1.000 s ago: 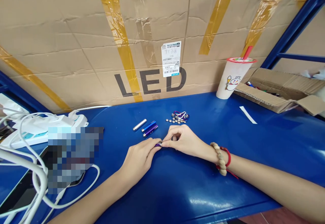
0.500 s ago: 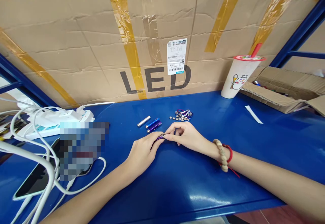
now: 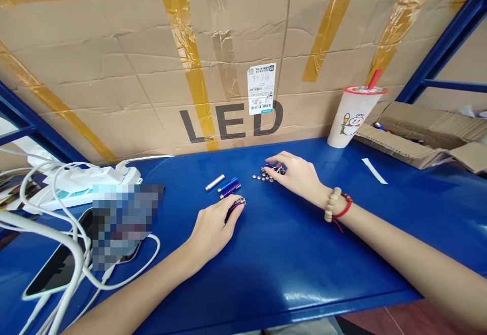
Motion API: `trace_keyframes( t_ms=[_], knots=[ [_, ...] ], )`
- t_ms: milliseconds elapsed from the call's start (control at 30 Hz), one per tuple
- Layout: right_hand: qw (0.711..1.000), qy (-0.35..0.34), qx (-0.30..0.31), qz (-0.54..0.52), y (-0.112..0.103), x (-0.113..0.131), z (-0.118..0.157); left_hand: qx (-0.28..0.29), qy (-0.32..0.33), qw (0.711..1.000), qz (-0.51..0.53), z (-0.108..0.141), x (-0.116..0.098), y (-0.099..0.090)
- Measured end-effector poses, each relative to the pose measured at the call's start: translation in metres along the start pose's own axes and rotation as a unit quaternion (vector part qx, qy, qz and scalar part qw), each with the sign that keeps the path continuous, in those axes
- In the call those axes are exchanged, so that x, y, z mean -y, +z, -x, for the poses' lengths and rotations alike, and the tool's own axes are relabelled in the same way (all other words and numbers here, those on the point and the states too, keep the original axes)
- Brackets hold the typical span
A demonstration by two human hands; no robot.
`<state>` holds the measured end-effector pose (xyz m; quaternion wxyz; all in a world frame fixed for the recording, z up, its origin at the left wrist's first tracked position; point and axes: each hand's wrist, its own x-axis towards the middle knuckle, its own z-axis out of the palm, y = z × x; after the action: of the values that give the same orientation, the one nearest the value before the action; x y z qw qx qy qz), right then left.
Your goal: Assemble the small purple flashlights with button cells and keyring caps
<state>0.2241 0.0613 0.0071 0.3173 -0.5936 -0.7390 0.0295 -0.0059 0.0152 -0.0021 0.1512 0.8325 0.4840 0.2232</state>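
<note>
My left hand [image 3: 215,223] is closed around a small purple tube [image 3: 236,203] with a metallic end, just above the blue table. Up and to the right, my right hand [image 3: 297,173] reaches over a small pile of purple and white clips [image 3: 271,168], thumb and fingers apart at its edge; nothing can be seen held in it. Beside the pile lie several silver button cells [image 3: 264,178]. A silver tube [image 3: 215,182], a blue tube [image 3: 228,184] and another purple tube [image 3: 230,190] lie side by side beyond my left hand.
A large cardboard box [image 3: 144,71] stands behind the blue table [image 3: 289,259]. At the right are a drink cup [image 3: 352,119], a paper strip [image 3: 374,171] and an open carton [image 3: 403,147]. White cables, a power strip [image 3: 83,185] and a phone [image 3: 57,261] occupy the left.
My right hand has left the purple tube in my left hand and moved up and right to the clips. The left hand stays nearly in place, still holding the tube.
</note>
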Motion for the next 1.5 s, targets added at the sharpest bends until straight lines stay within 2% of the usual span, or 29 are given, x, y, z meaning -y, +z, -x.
trace_keyframes(
  t_ms=[133, 300, 533, 700, 867, 1000, 1167, 1233, 1333, 1400, 1500],
  knots=[
    [0.996, -0.027, 0.048, 0.063, 0.009, -0.014, -0.002, -0.004, 0.021, 1.000, -0.002, 0.001, 0.000, 0.000],
    [0.992, -0.052, 0.072, 0.092, 0.013, -0.020, -0.002, -0.013, 0.029, 0.999, -0.006, 0.000, -0.002, 0.002],
    [0.993, -0.046, 0.068, 0.080, 0.018, -0.033, -0.006, -0.023, 0.033, 0.999, -0.001, 0.000, -0.003, 0.001],
    [0.996, -0.033, 0.051, 0.070, 0.021, -0.036, -0.006, -0.009, 0.045, 0.999, 0.011, 0.004, -0.006, 0.001],
    [0.996, -0.057, 0.045, 0.055, 0.017, -0.034, -0.005, -0.007, 0.054, 0.998, 0.024, 0.006, -0.009, -0.001],
    [0.996, -0.069, -0.005, 0.052, 0.013, -0.028, -0.004, 0.003, 0.043, 0.998, 0.049, 0.005, -0.007, 0.000],
    [0.992, -0.085, -0.086, 0.038, 0.009, -0.006, 0.004, 0.011, -0.025, 0.988, 0.150, 0.001, -0.002, 0.003],
    [0.990, -0.113, -0.077, 0.023, 0.009, 0.005, 0.010, 0.006, -0.050, 0.981, 0.186, -0.001, -0.001, 0.002],
    [0.974, -0.225, -0.020, -0.001, 0.012, 0.020, 0.021, 0.000, -0.079, 0.974, 0.212, -0.001, -0.002, 0.000],
    [0.955, -0.296, -0.014, -0.007, 0.013, 0.027, 0.026, -0.002, -0.071, 0.973, 0.218, 0.000, -0.003, 0.000],
    [0.937, -0.347, -0.038, -0.010, 0.013, 0.034, 0.031, 0.003, -0.036, 0.975, 0.219, 0.001, -0.003, 0.002]
  ],
)
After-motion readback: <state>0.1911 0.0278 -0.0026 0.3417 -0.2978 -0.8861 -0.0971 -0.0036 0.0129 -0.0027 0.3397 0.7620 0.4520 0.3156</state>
